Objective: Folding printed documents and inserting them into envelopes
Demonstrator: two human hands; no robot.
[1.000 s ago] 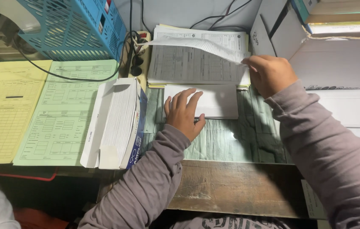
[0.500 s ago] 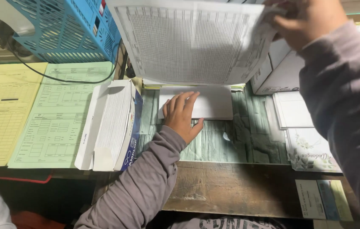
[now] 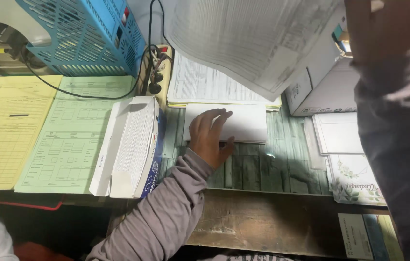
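The right hand [image 3: 388,29] grips a thin, floppy printed sheet [image 3: 253,38] at its 3 o'clock edge; the left hand [image 3: 210,135] lies flat, fingers apart, on a white envelope [image 3: 243,121].

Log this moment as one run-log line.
left hand: flat on white envelope | right hand: lifting printed sheet | beside: open envelope box
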